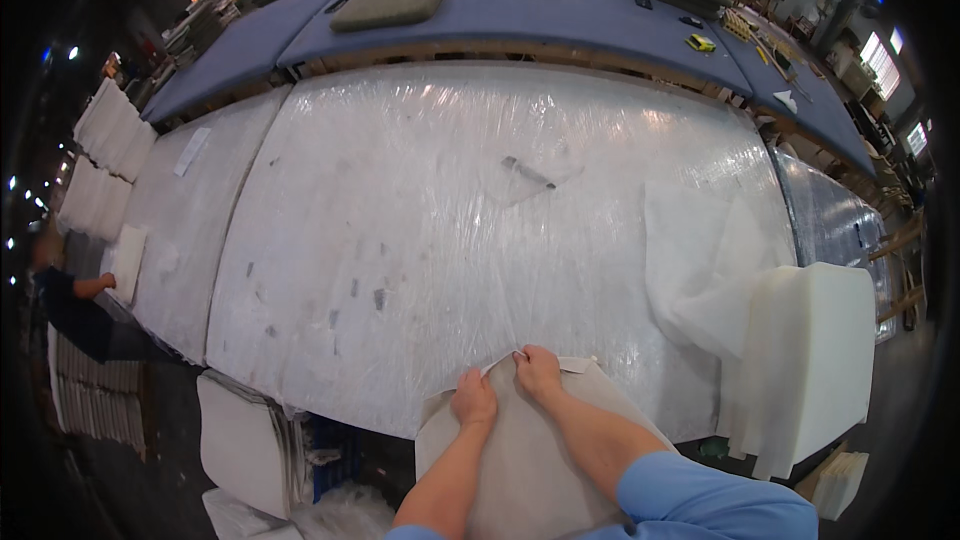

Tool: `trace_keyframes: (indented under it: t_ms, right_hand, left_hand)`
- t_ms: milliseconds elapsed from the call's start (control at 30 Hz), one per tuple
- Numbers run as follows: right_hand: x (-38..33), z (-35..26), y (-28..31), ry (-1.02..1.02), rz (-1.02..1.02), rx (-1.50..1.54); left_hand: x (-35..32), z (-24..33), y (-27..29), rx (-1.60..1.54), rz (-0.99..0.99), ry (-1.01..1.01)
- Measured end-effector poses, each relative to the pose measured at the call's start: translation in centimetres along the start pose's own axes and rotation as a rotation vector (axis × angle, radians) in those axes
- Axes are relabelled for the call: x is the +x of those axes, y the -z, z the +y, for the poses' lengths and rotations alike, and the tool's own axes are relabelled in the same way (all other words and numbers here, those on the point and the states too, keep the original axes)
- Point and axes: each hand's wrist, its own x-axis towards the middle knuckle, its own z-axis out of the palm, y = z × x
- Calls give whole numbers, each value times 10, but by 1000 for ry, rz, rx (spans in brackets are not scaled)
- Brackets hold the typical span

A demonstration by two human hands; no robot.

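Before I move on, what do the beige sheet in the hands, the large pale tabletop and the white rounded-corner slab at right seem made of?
Beige sheet: probably matt fabric, given its soft folds; the weave is unreadable. Large pale tabletop: glossy clear plastic film, wrinkled and glinting, over an unidentifiable base. White rounded-corner slab: likely matt foam, thick and without glare.

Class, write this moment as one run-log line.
left hand: gripping beige cloth | right hand: pinching its edge | ahead: plastic-covered table
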Motion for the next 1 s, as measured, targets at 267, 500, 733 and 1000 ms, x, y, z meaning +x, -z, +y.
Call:
trace_keyframes:
  t_ms: [267,500,733,1000]
  right_hand:
    - [8,2,-6,81,66,27]
    - [15,-5,34,115,-358,-171]
    - [34,25,89,-63,-445,-485]
    - [18,36,57,92,-4,-295]
  left_hand:
    - [6,-3,-6,11,7,-2]
    - [9,-28,50,154,-400,-133]
    - [5,-85,103,339,-391,-16]
    - [-13,-105,56,67,194,-40]
